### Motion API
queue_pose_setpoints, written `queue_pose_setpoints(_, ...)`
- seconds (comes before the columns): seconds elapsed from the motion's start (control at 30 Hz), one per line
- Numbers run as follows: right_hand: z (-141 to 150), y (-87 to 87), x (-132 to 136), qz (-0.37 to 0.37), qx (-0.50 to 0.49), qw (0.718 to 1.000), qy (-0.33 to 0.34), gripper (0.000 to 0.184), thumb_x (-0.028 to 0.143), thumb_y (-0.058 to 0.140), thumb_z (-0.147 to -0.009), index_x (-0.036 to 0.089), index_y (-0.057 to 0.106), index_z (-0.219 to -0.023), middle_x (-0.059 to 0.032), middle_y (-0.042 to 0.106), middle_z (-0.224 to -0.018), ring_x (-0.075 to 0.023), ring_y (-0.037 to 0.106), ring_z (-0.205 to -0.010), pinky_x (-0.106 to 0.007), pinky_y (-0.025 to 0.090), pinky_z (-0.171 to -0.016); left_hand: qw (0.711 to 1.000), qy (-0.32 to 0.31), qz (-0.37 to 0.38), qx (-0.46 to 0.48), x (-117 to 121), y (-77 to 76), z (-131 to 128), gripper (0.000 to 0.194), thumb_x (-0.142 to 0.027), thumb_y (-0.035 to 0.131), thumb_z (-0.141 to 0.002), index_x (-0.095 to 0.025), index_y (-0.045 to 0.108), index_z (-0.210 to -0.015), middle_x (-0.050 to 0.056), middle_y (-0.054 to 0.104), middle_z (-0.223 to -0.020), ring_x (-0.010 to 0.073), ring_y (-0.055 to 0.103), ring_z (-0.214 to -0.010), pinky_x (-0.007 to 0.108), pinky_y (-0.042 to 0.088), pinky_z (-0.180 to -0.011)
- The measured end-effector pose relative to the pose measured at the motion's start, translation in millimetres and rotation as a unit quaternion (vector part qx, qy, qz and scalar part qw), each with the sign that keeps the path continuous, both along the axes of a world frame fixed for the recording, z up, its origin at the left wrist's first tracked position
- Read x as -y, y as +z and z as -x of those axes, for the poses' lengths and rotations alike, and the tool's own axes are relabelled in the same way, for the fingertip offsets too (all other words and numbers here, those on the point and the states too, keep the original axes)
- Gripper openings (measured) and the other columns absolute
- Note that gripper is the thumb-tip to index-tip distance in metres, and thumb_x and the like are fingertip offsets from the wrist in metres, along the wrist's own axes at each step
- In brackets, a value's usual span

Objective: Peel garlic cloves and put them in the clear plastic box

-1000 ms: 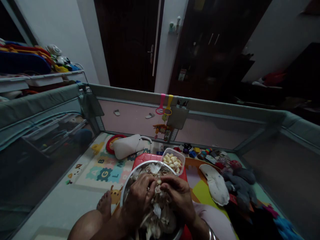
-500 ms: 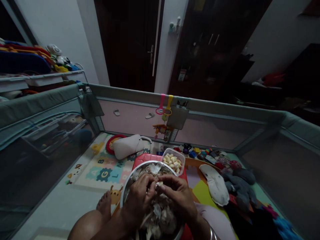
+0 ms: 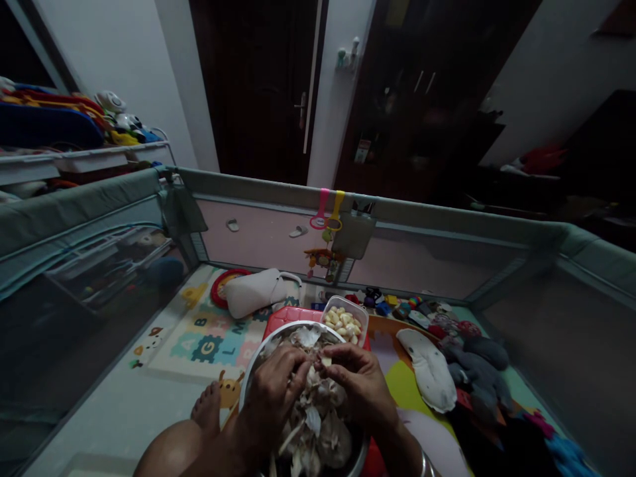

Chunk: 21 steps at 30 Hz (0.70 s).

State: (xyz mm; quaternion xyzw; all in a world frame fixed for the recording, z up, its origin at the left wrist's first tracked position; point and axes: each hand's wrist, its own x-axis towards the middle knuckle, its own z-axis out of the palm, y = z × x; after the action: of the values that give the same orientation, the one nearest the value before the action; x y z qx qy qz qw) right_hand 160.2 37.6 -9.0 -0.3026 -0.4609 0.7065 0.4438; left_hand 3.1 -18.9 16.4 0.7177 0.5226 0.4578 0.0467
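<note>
A metal bowl [image 3: 244, 384] full of garlic bulbs and papery skins [image 3: 312, 419] sits in front of me. Over it, my right hand [image 3: 362, 384] pinches a pale garlic clove [image 3: 326, 362] between thumb and fingertips. My left hand [image 3: 275, 387] is close beside it, thumb and fingers pressed together; what lies between them, if anything, is too small to make out. Just beyond the bowl, a clear plastic container [image 3: 365, 313] holds several peeled garlic cloves [image 3: 342, 320]. Bowl and container rest on a red surface [image 3: 288, 314].
A grey-green playpen rail [image 3: 258, 186] with mesh sides surrounds me. On the patterned mat [image 3: 169, 344] lies a white container with a handle [image 3: 253, 291]. To the right are a white pillow [image 3: 428, 371], a grey stuffed toy [image 3: 479, 374] and small toys. My bare foot [image 3: 207, 405] is left of the bowl.
My hands have parted slightly, and the garlic clove now shows more plainly in my right fingertips. The bowl and container stay in place.
</note>
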Motion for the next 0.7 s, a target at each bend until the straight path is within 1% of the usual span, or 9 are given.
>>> queue_pose_setpoints(0.07, -0.5, -1.0, -0.3, -0.039, 0.026, 0.999, -0.018, 0.021, 0.02, 0.078, -0.058, 0.02, 0.07, -0.078, -0.0018, 0.071, -0.077, -0.0158, 0.064, -0.071, -0.025, 0.049, -0.067, 0.999, -0.032, -0.012, -0.007, 1.3, -0.6, -1.4, 0.018, -0.015, 0.04, -0.087, -0.016, 0.058, -0.087, 0.006, 0.066, -0.08, 0.0163, 0.063, -0.077, 0.027, 0.052, -0.069)
queue_pose_setpoints(0.17, -0.8, 0.2, 0.7, -0.102, 0.062, 0.992, -0.041, 0.018, 0.02, 0.076, -0.06, 0.022, 0.071, -0.077, -0.0017, 0.07, -0.078, -0.0166, 0.063, -0.074, -0.025, 0.049, -0.07, 0.998, -0.05, -0.033, -0.023, 1.5, -2.3, -2.7, 0.019, -0.017, 0.041, -0.088, -0.016, 0.059, -0.094, 0.006, 0.067, -0.083, 0.0166, 0.063, -0.078, 0.027, 0.053, -0.07)
queue_pose_setpoints(0.3, 0.7, 3.7, 4.0, -0.171, 0.09, 0.979, -0.069, 0.015, 0.018, 0.074, -0.061, 0.023, 0.072, -0.075, -0.0022, 0.07, -0.076, -0.0179, 0.063, -0.073, -0.028, 0.051, -0.07, 0.996, -0.054, -0.064, -0.035, 0.3, -2.1, -2.4, 0.022, -0.017, 0.039, -0.089, -0.014, 0.061, -0.091, 0.007, 0.068, -0.079, 0.0162, 0.065, -0.074, 0.026, 0.054, -0.067)
queue_pose_setpoints(0.4, 2.5, 4.6, 6.0, -0.208, 0.105, 0.968, -0.09, 0.013, 0.018, 0.073, -0.063, 0.023, 0.072, -0.075, -0.0029, 0.07, -0.076, -0.019, 0.064, -0.073, -0.03, 0.052, -0.071, 0.995, -0.053, -0.072, -0.033, -0.3, -2.1, -2.5, 0.024, -0.015, 0.037, -0.089, -0.013, 0.061, -0.089, 0.007, 0.069, -0.078, 0.0157, 0.065, -0.074, 0.025, 0.054, -0.067)
queue_pose_setpoints(0.5, 3.3, 4.3, 6.6, -0.226, 0.113, 0.962, -0.101, 0.013, 0.016, 0.073, -0.062, 0.023, 0.072, -0.073, -0.0025, 0.071, -0.073, -0.0185, 0.065, -0.07, -0.028, 0.053, -0.068, 0.993, -0.063, -0.089, -0.046, -1.0, -4.1, -3.4, 0.025, -0.012, 0.035, -0.089, -0.013, 0.06, -0.088, 0.007, 0.069, -0.079, 0.0153, 0.065, -0.074, 0.025, 0.054, -0.068)
queue_pose_setpoints(0.57, 3.3, 4.2, 6.9, -0.231, 0.123, 0.96, -0.101, 0.013, 0.015, 0.073, -0.062, 0.023, 0.072, -0.073, -0.0022, 0.071, -0.071, -0.018, 0.065, -0.068, -0.027, 0.052, -0.066, 0.992, -0.059, -0.101, -0.055, -1.3, -5.2, -4.6, 0.024, -0.01, 0.035, -0.088, -0.014, 0.058, -0.086, 0.007, 0.068, -0.076, 0.0153, 0.064, -0.072, 0.025, 0.053, -0.066)
queue_pose_setpoints(0.63, 3.2, 4.0, 7.5, -0.228, 0.138, 0.959, -0.097, 0.014, 0.014, 0.073, -0.062, 0.022, 0.072, -0.074, -0.0023, 0.071, -0.071, -0.0176, 0.064, -0.067, -0.026, 0.051, -0.064, 0.995, -0.036, -0.081, -0.052, -1.3, -5.3, -6.2, 0.021, -0.011, 0.037, -0.086, -0.015, 0.056, -0.08, 0.005, 0.065, -0.071, 0.0154, 0.063, -0.066, 0.025, 0.052, -0.06)
queue_pose_setpoints(0.7, 3.5, 3.7, 8.2, -0.209, 0.152, 0.962, -0.088, 0.016, 0.015, 0.073, -0.061, 0.021, 0.071, -0.077, -0.0029, 0.07, -0.074, -0.0174, 0.064, -0.067, -0.025, 0.05, -0.062, 0.998, -0.01, -0.046, -0.043, -0.9, -4.5, -7.4, 0.019, -0.011, 0.038, -0.085, -0.017, 0.054, -0.075, 0.003, 0.062, -0.066, 0.0154, 0.061, -0.062, 0.025, 0.05, -0.057)
